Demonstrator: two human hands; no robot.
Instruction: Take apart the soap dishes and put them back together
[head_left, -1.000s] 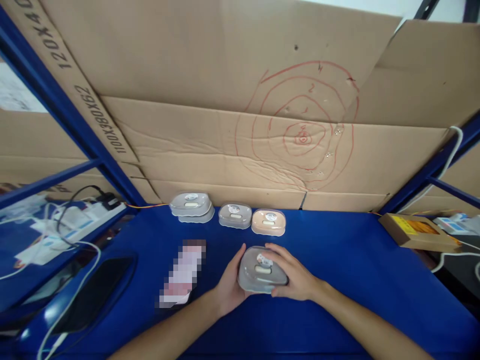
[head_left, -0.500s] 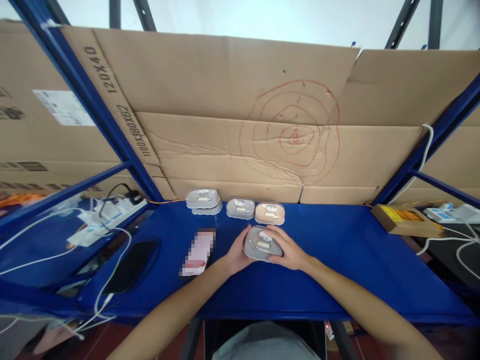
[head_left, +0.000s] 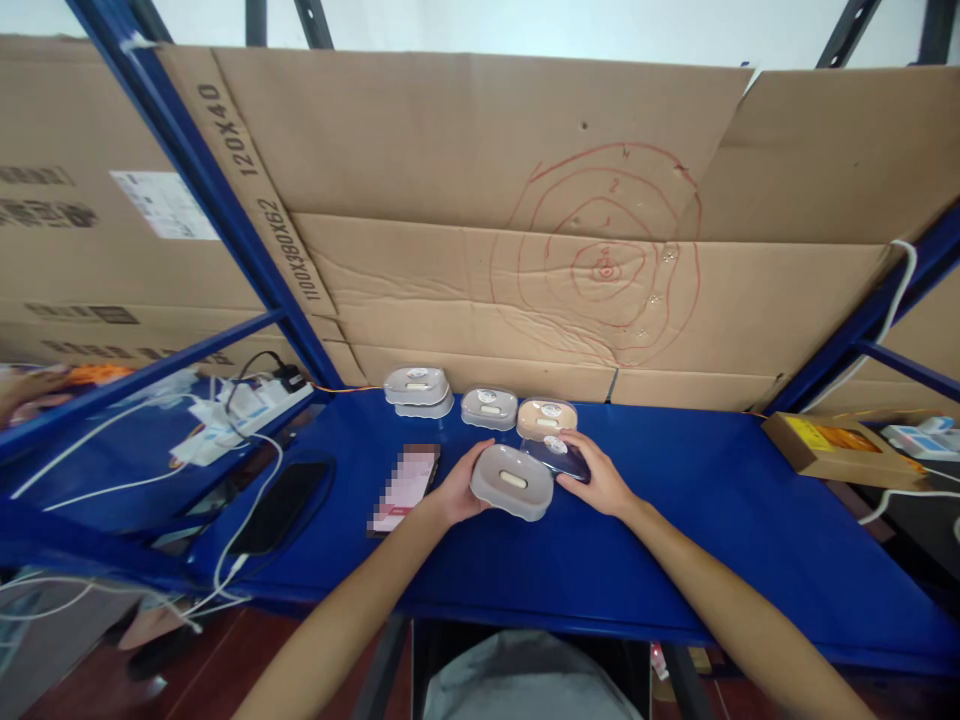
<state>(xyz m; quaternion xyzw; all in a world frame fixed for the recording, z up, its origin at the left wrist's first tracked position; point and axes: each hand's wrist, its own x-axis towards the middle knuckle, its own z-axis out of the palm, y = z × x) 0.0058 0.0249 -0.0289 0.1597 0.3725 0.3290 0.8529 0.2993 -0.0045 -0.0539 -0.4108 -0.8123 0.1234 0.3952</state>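
My left hand grips a small grey rounded box by its left side. The box is tilted, and a cream-coloured oval piece shows in its middle. In my right hand is a clear lid with a round sticker, held apart from the box at its upper right. Just behind the lid sits a peach lidded box. To its left stand a grey lidded box and a stack of two grey boxes.
A phone with a lit screen lies left of my hands on the blue table. Further left are a dark phone, white cables and a power strip. A cardboard carton stands at right; cardboard panels rise behind.
The clear lid has come off the grey box. My right hand has moved it up and right, while my left hand keeps the box. The view has shifted slightly.
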